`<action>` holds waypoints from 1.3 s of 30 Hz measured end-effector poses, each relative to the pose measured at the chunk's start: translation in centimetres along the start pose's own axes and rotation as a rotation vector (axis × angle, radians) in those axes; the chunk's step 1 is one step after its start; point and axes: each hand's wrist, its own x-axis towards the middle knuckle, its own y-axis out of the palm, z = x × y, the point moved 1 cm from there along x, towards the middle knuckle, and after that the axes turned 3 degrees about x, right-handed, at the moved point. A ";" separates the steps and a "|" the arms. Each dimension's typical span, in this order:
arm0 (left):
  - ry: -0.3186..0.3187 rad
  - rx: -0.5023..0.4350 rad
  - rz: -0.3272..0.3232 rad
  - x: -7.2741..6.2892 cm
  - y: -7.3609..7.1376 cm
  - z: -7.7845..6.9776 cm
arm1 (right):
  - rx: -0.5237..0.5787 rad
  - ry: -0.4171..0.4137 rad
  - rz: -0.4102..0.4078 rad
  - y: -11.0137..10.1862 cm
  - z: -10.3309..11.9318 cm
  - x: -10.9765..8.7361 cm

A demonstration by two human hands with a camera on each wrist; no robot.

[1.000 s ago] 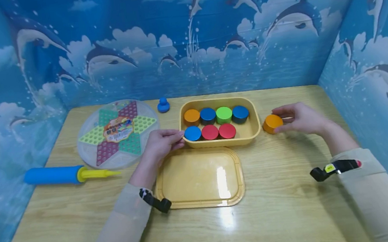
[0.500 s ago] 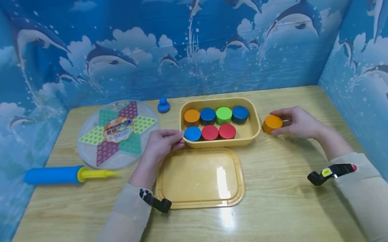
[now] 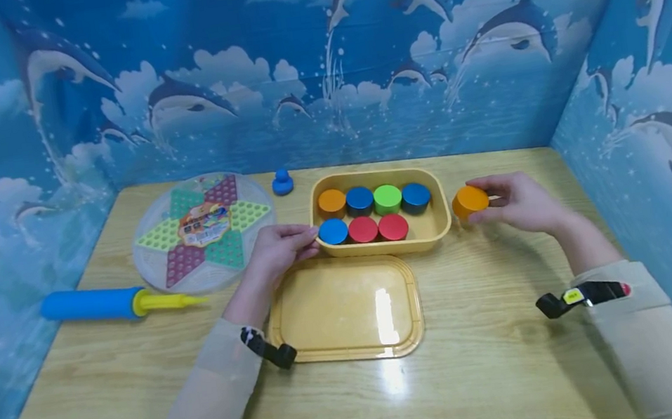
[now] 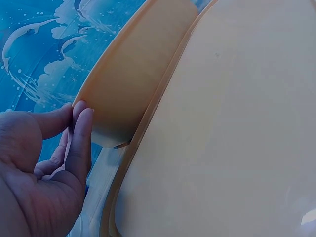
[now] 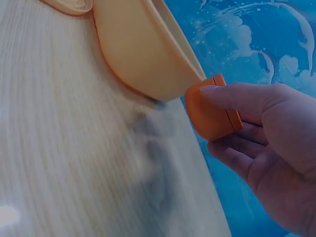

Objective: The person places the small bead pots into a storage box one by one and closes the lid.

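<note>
My right hand (image 3: pixel 521 203) grips a small orange round pot (image 3: pixel 469 202) with thumb and fingers, just right of the yellow tub (image 3: pixel 420 244). A seam runs round the orange pot (image 5: pixel 207 111) in the right wrist view, and a gap shows between it and the table. My left hand (image 3: pixel 278 251) pinches the tub's rim at its near left corner; the left wrist view shows thumb and fingertips at the edge. Inside the tub stand several similar pots: an orange one (image 3: pixel 331 203), a green one (image 3: pixel 388 198), red ones (image 3: pixel 363 229) and blue ones (image 3: pixel 416 197).
A yellow lid (image 3: pixel 336 308) lies flat in front of the tub. To the left are a round star-patterned game board (image 3: pixel 204 227) and a blue pump (image 3: pixel 93 304) with a yellow nozzle. A small blue duck (image 3: pixel 283 182) stands behind. Dolphin-print cloth encloses the table.
My right hand has closed its grip on the orange pot and raised it slightly off the table. My left hand and the tub have stayed in place.
</note>
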 end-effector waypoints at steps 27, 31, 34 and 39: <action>-0.018 0.000 -0.004 0.1 -0.3 0.0 | -0.065 -0.157 0.129 2.0 6.2 2.6; -0.016 -0.004 -0.002 0.0 -0.3 0.0 | -0.050 -0.163 0.221 2.8 6.2 3.6; -0.014 -0.005 -0.002 0.0 -0.2 0.0 | -0.050 -0.154 0.260 3.2 6.0 4.2; -0.010 -0.008 -0.002 0.0 0.0 0.0 | -0.122 -0.147 0.293 3.5 6.2 5.0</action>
